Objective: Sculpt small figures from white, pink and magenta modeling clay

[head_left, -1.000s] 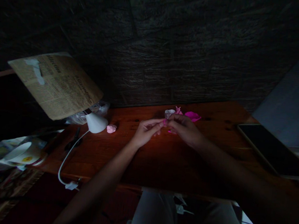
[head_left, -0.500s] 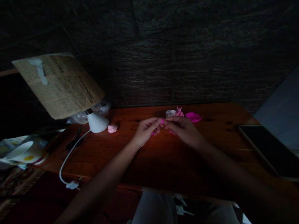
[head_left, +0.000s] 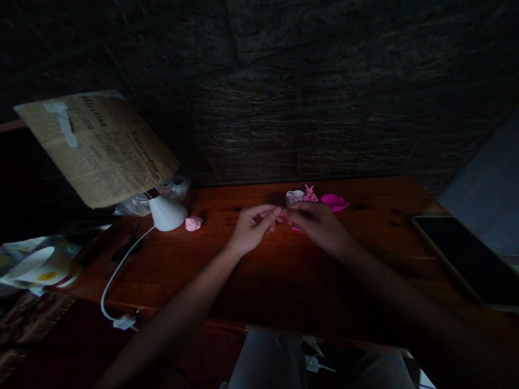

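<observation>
My left hand (head_left: pixel 251 227) and my right hand (head_left: pixel 316 223) meet fingertip to fingertip over the wooden table (head_left: pixel 279 276). Both pinch a small pink piece (head_left: pixel 280 214) between them; its shape is too small and dim to make out. Just beyond the hands lie a pale clay lump (head_left: pixel 294 196), a small pink figure (head_left: pixel 310 194) and a flat magenta piece (head_left: pixel 333 201). A light pink lump (head_left: pixel 193 223) sits to the left, near the lamp.
A small white lamp (head_left: pixel 166 214) with a white cable (head_left: pixel 116 278) stands at the left, under a newspaper sheet (head_left: pixel 96 145). A dark tablet (head_left: pixel 476 261) lies at the right. Scissors (head_left: pixel 127 245) and a white bowl (head_left: pixel 35 264) are at the far left. A dark wall rises behind.
Both hands stay together at the same spot; the fingers shift slightly on the pink piece. The view wobbles a little.
</observation>
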